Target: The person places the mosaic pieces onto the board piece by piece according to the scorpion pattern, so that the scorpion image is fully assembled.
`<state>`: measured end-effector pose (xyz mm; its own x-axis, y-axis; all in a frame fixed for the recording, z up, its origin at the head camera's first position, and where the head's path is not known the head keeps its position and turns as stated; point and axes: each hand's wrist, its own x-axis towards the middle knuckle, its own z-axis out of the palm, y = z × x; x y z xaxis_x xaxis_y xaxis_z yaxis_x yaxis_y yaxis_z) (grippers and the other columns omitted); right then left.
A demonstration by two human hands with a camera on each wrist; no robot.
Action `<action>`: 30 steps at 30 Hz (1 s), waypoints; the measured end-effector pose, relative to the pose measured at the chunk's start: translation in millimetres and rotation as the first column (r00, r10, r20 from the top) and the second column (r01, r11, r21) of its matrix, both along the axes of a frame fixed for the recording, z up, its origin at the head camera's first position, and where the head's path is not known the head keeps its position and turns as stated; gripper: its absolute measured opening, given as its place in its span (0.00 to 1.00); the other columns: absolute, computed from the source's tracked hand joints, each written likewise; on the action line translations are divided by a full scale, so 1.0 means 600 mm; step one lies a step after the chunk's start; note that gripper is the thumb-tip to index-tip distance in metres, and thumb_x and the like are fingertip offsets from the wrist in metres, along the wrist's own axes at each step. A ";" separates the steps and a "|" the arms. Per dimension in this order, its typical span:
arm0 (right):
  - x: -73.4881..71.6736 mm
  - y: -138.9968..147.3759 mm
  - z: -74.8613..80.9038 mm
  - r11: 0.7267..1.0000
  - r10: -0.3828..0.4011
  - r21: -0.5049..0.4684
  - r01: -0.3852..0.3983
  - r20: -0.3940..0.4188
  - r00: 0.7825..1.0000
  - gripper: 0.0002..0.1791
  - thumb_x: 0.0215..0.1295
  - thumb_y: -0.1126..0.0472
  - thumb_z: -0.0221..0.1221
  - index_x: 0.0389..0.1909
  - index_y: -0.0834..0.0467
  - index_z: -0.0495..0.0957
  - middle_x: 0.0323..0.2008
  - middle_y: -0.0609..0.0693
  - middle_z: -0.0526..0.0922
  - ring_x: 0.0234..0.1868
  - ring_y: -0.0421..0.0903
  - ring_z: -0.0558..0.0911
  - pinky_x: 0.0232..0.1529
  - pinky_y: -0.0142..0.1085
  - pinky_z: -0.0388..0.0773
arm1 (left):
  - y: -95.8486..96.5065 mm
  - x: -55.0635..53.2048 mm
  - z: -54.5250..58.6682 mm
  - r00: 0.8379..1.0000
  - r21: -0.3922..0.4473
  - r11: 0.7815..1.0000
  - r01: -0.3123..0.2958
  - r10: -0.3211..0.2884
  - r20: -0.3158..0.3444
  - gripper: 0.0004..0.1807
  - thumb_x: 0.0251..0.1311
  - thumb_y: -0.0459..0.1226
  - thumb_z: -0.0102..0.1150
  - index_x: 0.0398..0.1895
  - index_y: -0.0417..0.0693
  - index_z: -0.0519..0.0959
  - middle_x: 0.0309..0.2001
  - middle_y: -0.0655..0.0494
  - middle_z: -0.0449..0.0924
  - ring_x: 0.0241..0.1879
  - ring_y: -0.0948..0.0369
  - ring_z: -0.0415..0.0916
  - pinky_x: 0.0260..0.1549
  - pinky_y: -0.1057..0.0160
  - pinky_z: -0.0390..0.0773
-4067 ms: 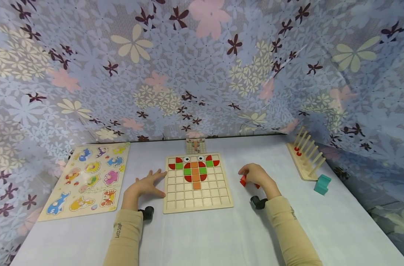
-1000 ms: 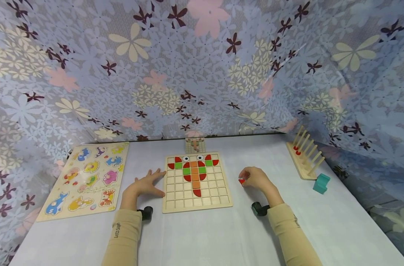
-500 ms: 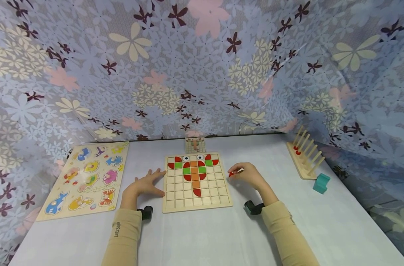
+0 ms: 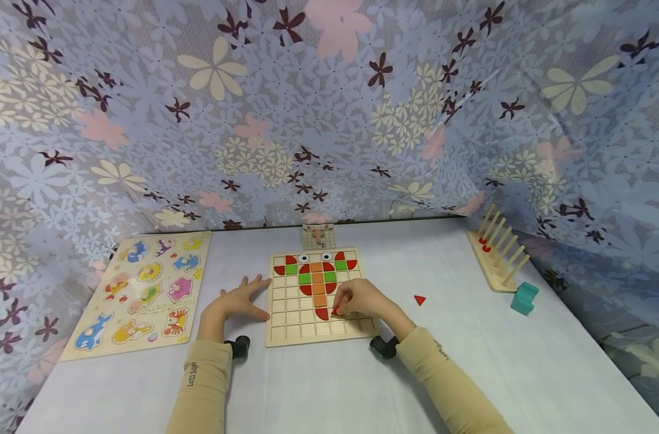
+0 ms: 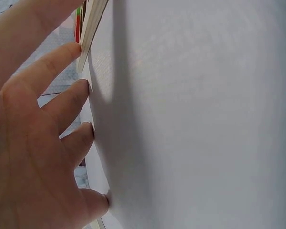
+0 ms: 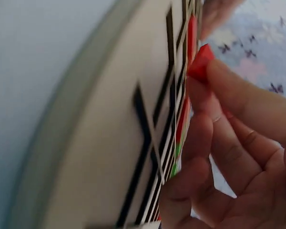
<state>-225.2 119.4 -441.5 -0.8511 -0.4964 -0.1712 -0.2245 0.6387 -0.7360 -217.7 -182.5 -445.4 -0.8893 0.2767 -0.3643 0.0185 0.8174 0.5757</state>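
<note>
A square wooden grid board [image 4: 293, 333] lies mid-table, with red, green and orange pieces and two eye tiles forming a figure in its upper cells. Spread fingers of my left hand [image 4: 235, 304] touch the board's left edge; the left wrist view shows that hand [image 5: 33, 138] with nothing in it. Over the board's lower right part, my right hand [image 4: 362, 298] pinches a small red piece [image 6: 201, 63] between thumb and finger. That piece is just right of a red rounded piece [image 4: 321, 314] under the orange column [image 4: 319, 286]. A red triangle [image 4: 420, 299] lies on the table to the right.
A small pattern card [image 4: 318, 237] stands behind the board. On the left lies a sea-animal puzzle board [image 4: 145, 289]. A wooden peg stand [image 4: 494, 265] with red beads and a teal block [image 4: 524, 299] are at the right. Flowered cloth [image 4: 329, 120] hangs behind.
My right hand has carried a red piece leftward from the table onto the board, uncovering a red triangle. Earlier, a red rounded piece appeared below the orange column. My left hand stays put.
</note>
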 end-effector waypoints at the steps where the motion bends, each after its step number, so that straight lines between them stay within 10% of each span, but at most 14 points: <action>1: 0.002 -0.004 -0.001 1.000 0.011 0.017 -0.011 -0.019 1.000 0.05 0.48 0.67 0.67 0.24 0.57 0.80 0.18 0.44 0.78 0.22 0.39 0.74 0.28 0.31 0.71 | 0.000 0.000 0.000 1.000 -0.002 1.000 -0.001 0.001 -0.001 0.50 0.42 0.45 0.70 0.70 0.50 0.56 0.72 0.45 0.43 0.70 0.41 0.31 0.56 0.27 0.25; 19: 0.014 -0.023 0.003 0.990 0.022 0.138 -0.006 -0.111 0.994 0.02 0.49 0.66 0.67 0.24 0.57 0.83 0.20 0.43 0.77 0.24 0.39 0.72 0.26 0.29 0.69 | 0.002 0.002 0.001 1.000 -0.003 1.000 -0.007 0.007 0.001 0.50 0.42 0.44 0.70 0.70 0.51 0.56 0.72 0.45 0.44 0.70 0.42 0.31 0.56 0.27 0.25; 30: 0.006 0.088 0.013 0.990 -0.137 0.007 0.138 -0.080 0.987 0.10 0.52 0.66 0.64 0.38 0.61 0.81 0.26 0.48 0.77 0.29 0.43 0.73 0.27 0.34 0.70 | 0.002 0.003 0.003 1.000 -0.007 1.000 -0.003 0.003 0.003 0.50 0.43 0.45 0.70 0.70 0.50 0.55 0.72 0.44 0.43 0.70 0.42 0.31 0.56 0.28 0.25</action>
